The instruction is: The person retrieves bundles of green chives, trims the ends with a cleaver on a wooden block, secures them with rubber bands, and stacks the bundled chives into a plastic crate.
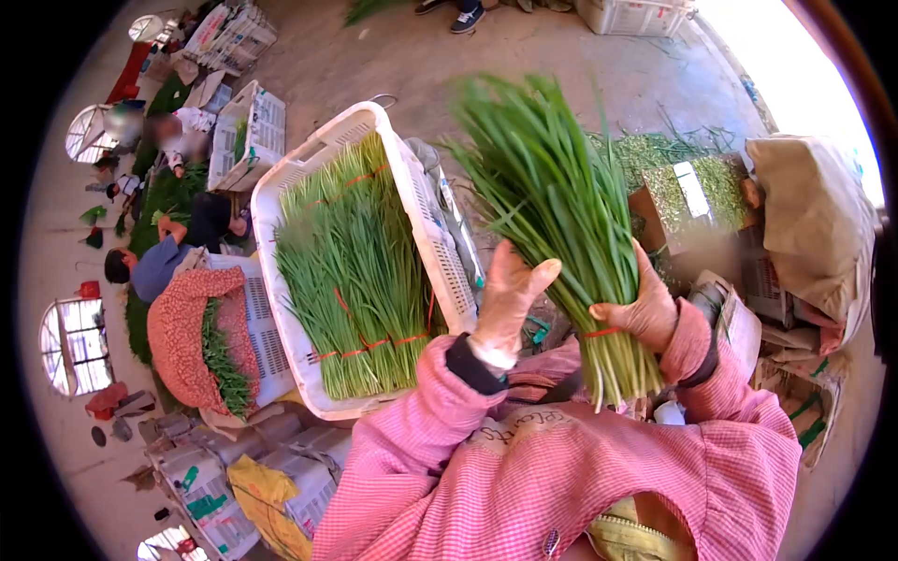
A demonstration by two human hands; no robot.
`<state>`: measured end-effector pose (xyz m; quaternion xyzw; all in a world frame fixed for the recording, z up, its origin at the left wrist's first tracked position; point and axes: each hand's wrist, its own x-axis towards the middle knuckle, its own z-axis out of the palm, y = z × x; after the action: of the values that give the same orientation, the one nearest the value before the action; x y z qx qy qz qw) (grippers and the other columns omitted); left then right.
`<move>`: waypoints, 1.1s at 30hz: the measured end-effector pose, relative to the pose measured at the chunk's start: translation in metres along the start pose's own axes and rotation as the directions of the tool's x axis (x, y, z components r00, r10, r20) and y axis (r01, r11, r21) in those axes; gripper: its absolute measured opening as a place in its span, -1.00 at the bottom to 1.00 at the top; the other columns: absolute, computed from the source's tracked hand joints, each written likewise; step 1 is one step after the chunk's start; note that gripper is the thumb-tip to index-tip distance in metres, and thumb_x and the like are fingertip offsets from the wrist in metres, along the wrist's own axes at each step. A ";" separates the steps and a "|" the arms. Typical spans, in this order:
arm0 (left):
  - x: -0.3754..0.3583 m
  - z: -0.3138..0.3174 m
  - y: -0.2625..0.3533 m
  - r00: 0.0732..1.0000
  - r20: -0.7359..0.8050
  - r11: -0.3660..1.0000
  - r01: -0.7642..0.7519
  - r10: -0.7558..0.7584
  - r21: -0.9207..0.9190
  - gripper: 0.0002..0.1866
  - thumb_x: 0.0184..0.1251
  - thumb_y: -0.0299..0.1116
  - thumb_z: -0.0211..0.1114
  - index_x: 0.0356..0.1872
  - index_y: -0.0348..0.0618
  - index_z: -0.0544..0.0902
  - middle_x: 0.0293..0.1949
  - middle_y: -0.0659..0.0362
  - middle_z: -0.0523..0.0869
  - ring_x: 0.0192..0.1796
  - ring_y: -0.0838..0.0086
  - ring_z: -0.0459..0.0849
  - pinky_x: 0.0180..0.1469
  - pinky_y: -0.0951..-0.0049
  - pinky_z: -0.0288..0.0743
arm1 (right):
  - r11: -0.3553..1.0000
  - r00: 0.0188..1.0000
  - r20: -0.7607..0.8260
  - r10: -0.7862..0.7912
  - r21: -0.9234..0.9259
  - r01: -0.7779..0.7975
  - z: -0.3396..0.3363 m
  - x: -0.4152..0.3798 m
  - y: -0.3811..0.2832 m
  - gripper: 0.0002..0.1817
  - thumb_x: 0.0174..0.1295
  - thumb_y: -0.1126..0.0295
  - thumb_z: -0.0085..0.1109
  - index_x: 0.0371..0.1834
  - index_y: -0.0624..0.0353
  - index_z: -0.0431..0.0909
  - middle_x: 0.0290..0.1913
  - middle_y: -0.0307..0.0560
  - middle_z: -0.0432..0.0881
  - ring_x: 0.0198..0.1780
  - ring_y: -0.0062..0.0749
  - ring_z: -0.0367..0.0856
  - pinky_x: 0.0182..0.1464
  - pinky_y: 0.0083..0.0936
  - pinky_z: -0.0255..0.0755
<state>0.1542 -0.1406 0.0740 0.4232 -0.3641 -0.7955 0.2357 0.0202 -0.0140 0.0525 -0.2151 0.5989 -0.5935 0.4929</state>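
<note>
A large bundle of long green stalks (pixel 561 187) is held up in front of me, its pale ends down and a red band around it near the bottom. My right hand (pixel 641 304) grips the bundle just above the band. Against the bundle's left side is my left hand (pixel 510 294), fingers and thumb apart, not wrapped round it. To the left stands a white plastic crate (pixel 379 122) with several banded green bundles (pixel 360 280) lying in it.
A red patterned sack (pixel 178 327) with greens and stacked white crates (pixel 248 131) are at the left. Several people, one in a blue shirt (pixel 159 271), sit farther off. At the right are a cardboard box (pixel 655 210) of clippings and a beige cloth (pixel 809 224).
</note>
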 end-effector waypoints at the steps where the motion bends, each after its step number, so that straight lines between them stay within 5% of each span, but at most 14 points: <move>1: -0.010 -0.037 0.010 1.000 0.013 0.997 -0.010 0.009 0.073 -0.44 0.01 -0.38 0.39 0.07 -0.28 0.39 -0.05 0.12 0.55 0.03 0.43 0.50 0.10 0.42 0.35 | 0.997 0.997 0.000 0.073 -0.030 -0.073 0.007 -0.003 -0.016 0.02 -0.20 0.56 0.41 0.34 0.17 -0.09 0.08 -0.05 0.41 0.06 -0.37 0.40 0.12 -0.45 0.30; 2: -0.017 -0.078 0.017 1.000 0.026 0.989 -0.020 0.017 0.145 -0.43 0.04 -0.34 0.38 0.08 -0.28 0.37 -0.02 0.11 0.53 0.05 0.44 0.49 0.09 0.45 0.36 | 0.987 0.989 -0.004 0.151 -0.055 -0.151 0.014 -0.009 -0.035 -0.03 -0.17 0.54 0.40 0.33 0.17 -0.03 0.05 -0.06 0.44 0.03 -0.38 0.43 0.08 -0.44 0.34; 4: -0.034 -0.150 0.041 0.892 0.374 0.964 0.265 -0.252 0.017 -0.39 0.04 -0.26 0.39 0.11 -0.29 0.37 -0.04 0.10 0.56 0.06 0.45 0.48 0.14 0.49 0.32 | 0.977 0.977 -0.002 0.215 0.004 -0.215 0.049 -0.028 -0.071 -0.33 -0.03 0.44 0.30 0.18 0.22 0.20 -0.03 -0.06 0.50 -0.06 -0.40 0.51 0.01 -0.48 0.40; 5: -0.056 -0.161 0.045 0.914 0.324 0.965 0.195 -0.244 0.176 -0.39 0.07 -0.26 0.37 0.13 -0.28 0.37 -0.05 0.10 0.59 0.09 0.41 0.47 0.18 0.46 0.29 | 0.949 0.949 0.001 0.316 -0.027 -0.315 0.052 -0.031 -0.074 -0.35 -0.01 0.42 0.29 0.17 0.22 0.21 -0.05 -0.06 0.51 -0.09 -0.42 0.52 -0.02 -0.49 0.42; 8: -0.064 -0.172 0.013 0.525 0.754 0.917 0.177 -0.396 0.358 -0.17 0.11 0.21 0.15 0.25 -0.22 0.23 0.11 0.08 0.47 0.19 0.29 0.37 0.22 0.25 0.22 | 0.935 0.937 -0.032 0.347 -0.071 -0.348 0.096 -0.048 -0.093 -0.36 0.01 0.36 0.29 0.17 0.21 0.21 -0.06 -0.08 0.51 -0.11 -0.45 0.52 -0.05 -0.49 0.45; 11: -0.065 -0.129 0.019 0.442 0.854 0.865 0.502 -0.276 0.020 -0.09 0.04 0.40 0.00 0.23 -0.17 0.24 0.13 0.07 0.44 0.20 0.25 0.36 0.16 0.20 0.29 | 0.967 0.966 -0.054 0.254 0.023 -0.253 0.139 -0.070 -0.090 -0.30 0.01 0.40 0.30 0.23 0.16 0.15 -0.09 -0.05 0.53 -0.15 -0.40 0.55 -0.13 -0.47 0.50; 12: -0.058 -0.114 0.031 0.439 0.880 0.824 0.556 -0.183 -0.106 -0.11 0.03 0.40 0.00 0.20 -0.16 0.28 0.11 0.06 0.46 0.18 0.24 0.39 0.14 0.20 0.33 | 0.970 0.972 -0.004 0.237 0.062 -0.236 0.153 -0.079 -0.090 -0.27 -0.01 0.40 0.33 0.24 0.15 0.14 -0.05 -0.07 0.51 -0.08 -0.39 0.51 -0.04 -0.45 0.45; 15: -0.044 -0.101 0.029 0.695 0.706 0.627 0.612 -0.137 -0.481 -0.23 0.01 0.36 0.09 0.06 -0.10 0.44 -0.07 0.12 0.59 -0.06 0.34 0.59 -0.01 0.31 0.50 | 0.951 0.956 -0.021 0.293 -0.096 -0.293 0.172 -0.098 -0.084 -0.25 -0.01 0.45 0.32 0.26 0.14 0.12 0.04 -0.11 0.45 0.01 -0.42 0.45 0.05 -0.46 0.36; 20: -0.035 -0.122 0.017 0.742 0.627 0.501 0.647 -0.238 -0.575 -0.47 0.13 0.17 0.13 -0.11 -0.08 0.56 -0.23 0.19 0.66 -0.21 0.36 0.64 -0.11 0.33 0.55 | 0.954 0.953 -0.055 0.299 -0.020 -0.300 0.191 -0.099 -0.063 -0.03 -0.11 0.33 0.43 0.33 0.17 -0.04 0.12 -0.08 0.38 0.09 -0.40 0.38 0.13 -0.43 0.27; 22: -0.032 -0.134 0.024 0.728 0.665 0.464 0.652 -0.164 -0.600 -0.46 0.12 0.13 0.17 -0.05 -0.10 0.53 -0.19 0.16 0.66 -0.15 0.37 0.64 -0.07 0.30 0.55 | 0.950 0.988 -0.101 0.116 -0.278 -0.140 0.196 -0.101 -0.058 0.11 -0.14 0.26 0.45 0.37 0.22 -0.21 0.20 0.00 0.30 0.16 -0.37 0.32 0.19 -0.43 0.22; 24: -0.030 -0.145 0.033 0.728 0.664 0.425 0.662 -0.169 -0.618 -0.46 0.12 0.10 0.18 -0.03 -0.10 0.52 -0.16 0.15 0.65 -0.16 0.37 0.64 -0.09 0.30 0.56 | 0.959 0.984 -0.094 0.152 -0.225 -0.170 0.212 -0.097 -0.060 0.26 -0.22 0.20 0.48 0.37 0.28 -0.37 0.25 0.08 0.22 0.23 -0.32 0.24 0.26 -0.43 0.11; 27: -0.023 -0.160 0.042 0.768 0.633 0.362 0.619 -0.096 -0.697 -0.50 0.10 0.05 0.22 -0.05 -0.08 0.54 -0.16 0.16 0.65 -0.16 0.32 0.62 -0.07 0.28 0.52 | 0.808 0.985 0.134 -0.110 -0.565 0.167 0.221 -0.071 -0.040 0.41 -0.43 0.16 0.57 0.35 0.33 -0.40 0.24 0.13 0.23 0.27 -0.25 0.18 0.32 -0.45 0.00; 30: 0.007 -0.185 0.061 0.742 0.664 0.472 0.619 -0.092 -0.627 -0.48 0.12 0.09 0.17 -0.03 -0.07 0.53 -0.14 0.16 0.64 -0.14 0.32 0.62 -0.05 0.27 0.52 | 0.797 0.997 0.026 0.067 -0.603 -0.038 0.248 -0.038 -0.032 0.31 -0.37 0.26 0.56 0.34 0.36 -0.31 0.22 0.15 0.27 0.27 -0.21 0.21 0.32 -0.43 0.04; 33: 0.043 -0.200 0.126 0.875 0.481 0.734 0.293 0.051 -0.612 -0.46 0.19 0.15 0.06 0.01 -0.06 0.49 -0.10 0.15 0.62 -0.14 0.32 0.61 -0.05 0.28 0.52 | 0.794 0.990 0.122 -0.067 -0.595 0.127 0.265 0.018 -0.045 0.27 -0.38 0.16 0.55 0.34 0.32 -0.20 0.21 0.14 0.29 0.27 -0.18 0.21 0.32 -0.43 0.05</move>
<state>0.3086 -0.3242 0.0756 0.1296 -0.0708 -0.9637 0.2225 0.2218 -0.1705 0.1379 -0.4184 0.7202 -0.3867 0.3959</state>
